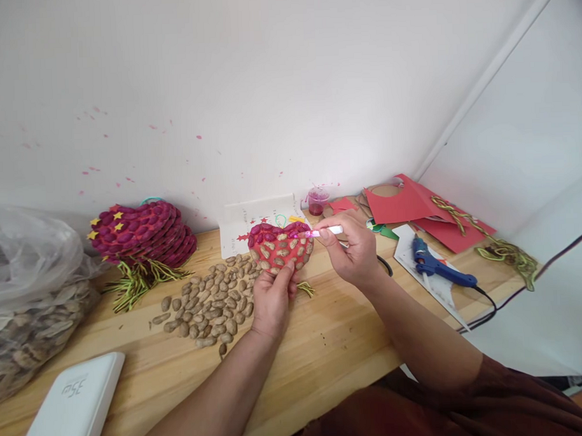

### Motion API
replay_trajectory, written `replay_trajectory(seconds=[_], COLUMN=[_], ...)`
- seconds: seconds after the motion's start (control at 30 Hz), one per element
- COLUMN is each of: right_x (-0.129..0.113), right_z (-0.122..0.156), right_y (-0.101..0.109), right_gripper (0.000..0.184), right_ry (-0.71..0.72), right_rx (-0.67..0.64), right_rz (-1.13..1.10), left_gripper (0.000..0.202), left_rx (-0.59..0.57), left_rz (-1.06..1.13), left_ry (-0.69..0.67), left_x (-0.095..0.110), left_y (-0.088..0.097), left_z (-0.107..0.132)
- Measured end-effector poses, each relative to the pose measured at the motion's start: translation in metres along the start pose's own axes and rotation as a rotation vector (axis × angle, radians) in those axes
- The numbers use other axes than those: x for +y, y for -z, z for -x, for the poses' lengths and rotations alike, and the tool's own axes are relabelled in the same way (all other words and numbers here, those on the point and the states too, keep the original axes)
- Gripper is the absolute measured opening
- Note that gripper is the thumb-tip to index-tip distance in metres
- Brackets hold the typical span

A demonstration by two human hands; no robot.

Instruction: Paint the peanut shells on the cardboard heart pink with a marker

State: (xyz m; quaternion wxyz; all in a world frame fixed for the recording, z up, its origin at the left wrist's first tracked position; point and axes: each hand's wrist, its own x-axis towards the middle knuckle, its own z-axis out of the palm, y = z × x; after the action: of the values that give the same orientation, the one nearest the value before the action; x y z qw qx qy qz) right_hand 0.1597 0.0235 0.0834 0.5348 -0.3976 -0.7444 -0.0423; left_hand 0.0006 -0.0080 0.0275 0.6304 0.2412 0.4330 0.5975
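My left hand (273,298) grips the lower edge of a red heart-shaped piece (279,249) covered with peanuts, the thumb on its front. Peanuts along its top are coloured magenta, while the lower ones keep their natural tan. A short yellow-green yarn tassel (305,287) shows below it. Between the thumb and fingers of my right hand (352,247) is a paintbrush (327,231) with a white handle. Its magenta-wet tip touches the upper right of the heart. Just behind stands a small clear cup (318,201) of magenta paint.
Loose peanuts (212,303) spread left of my hands. Beyond them are stacked magenta hearts (143,233), a plastic bag of peanuts (37,328) and a white power bank (73,403). At right lie red card (395,201), yarn (509,258) and a blue glue gun (440,267) with its cable.
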Motion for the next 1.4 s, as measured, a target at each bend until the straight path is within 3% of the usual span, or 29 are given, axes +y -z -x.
replay_trajectory(seconds=[0.5, 0.63, 0.77, 0.9, 0.97, 1.03, 1.1, 1.4], right_x=[0.004, 0.009, 0.03, 0.07, 0.089, 0.104, 0.113, 0.114], right_z=[-0.002, -0.002, -0.017, -0.05, -0.065, -0.077, -0.083, -0.084], right_y=[0.001, 0.001, 0.007, 0.008, 0.002, -0.007, -0.017, -0.05], right_gripper=[0.014, 0.016, 0.027, 0.03, 0.029, 0.031, 0.029, 0.026], right_ry=[-0.007, -0.112, -0.331, -0.359, -0.42, -0.497, -0.527, -0.585], right_rx=[0.034, 0.098, 0.191, 0.209, 0.137, -0.044, -0.137, -0.37], right_rz=[0.036, -0.044, -0.134, 0.031, 0.177, 0.341, 0.396, 0.538], left_gripper=[0.043, 0.044, 0.043, 0.045, 0.045, 0.046, 0.046, 0.048], left_rx=[-0.009, -0.01, -0.016, -0.015, -0.015, -0.017, -0.015, -0.011], left_rz=[-0.016, -0.017, -0.017, -0.009, -0.003, 0.0, 0.003, 0.009], left_ry=[-0.026, -0.03, -0.045, -0.053, -0.051, -0.05, -0.052, -0.045], left_x=[-0.001, -0.003, -0.004, -0.006, -0.007, -0.009, -0.01, -0.01], left_y=[0.001, 0.003, 0.003, 0.003, 0.003, 0.004, 0.004, 0.004], left_z=[-0.001, -0.002, -0.002, -0.004, -0.004, -0.005, -0.006, -0.007])
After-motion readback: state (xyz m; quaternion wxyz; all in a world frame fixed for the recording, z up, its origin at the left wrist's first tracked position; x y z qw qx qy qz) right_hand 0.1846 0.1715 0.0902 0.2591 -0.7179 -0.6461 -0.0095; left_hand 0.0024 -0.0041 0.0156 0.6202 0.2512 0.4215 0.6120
